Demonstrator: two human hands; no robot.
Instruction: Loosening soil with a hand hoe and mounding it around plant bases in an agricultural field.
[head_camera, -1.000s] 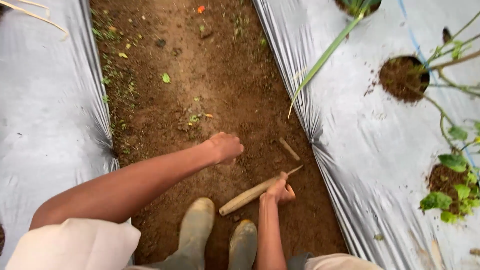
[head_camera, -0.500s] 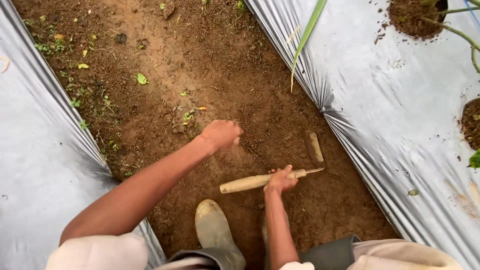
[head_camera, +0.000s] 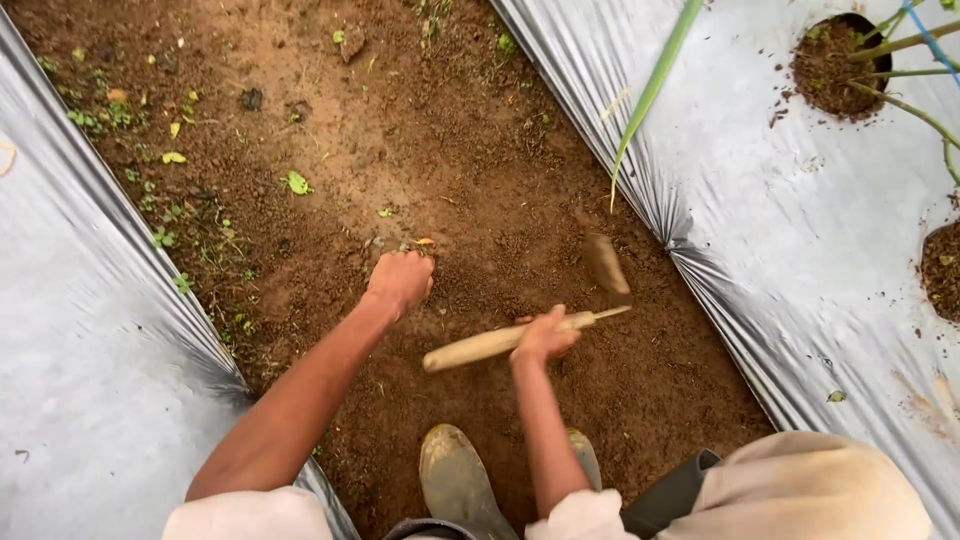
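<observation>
The metal blade (head_camera: 606, 264) of the small hoe (head_camera: 520, 337) is blurry, so its shape is hard to make out. It sits on the soil near the right edge of the dirt path (head_camera: 440, 150). The right hand (head_camera: 545, 335) covers the middle of the wooden handle (head_camera: 470, 350), with its fingers wrapped tight around it. The thick end of the handle sticks out to the left of that hand.

The left hand (head_camera: 400, 278) is pressed down on the dirt, just up and left of the handle. Its fingers are curled into the soil, and I cannot tell if they hold anything. Tiny bits lie by its knuckles, too small to name.

Only the toes of two muddy boots (head_camera: 455, 480) show at the bottom edge of the path. The person's sleeves and knees are cut off there too.

The path is brown, crumbly soil with small green weeds (head_camera: 160, 237) along its left edge. Silver plastic sheets (head_camera: 80, 400) cover the ground on both sides. Round holes (head_camera: 835, 65) in the right sheet show dirt and green stems, partly cut off at the top right corner.
</observation>
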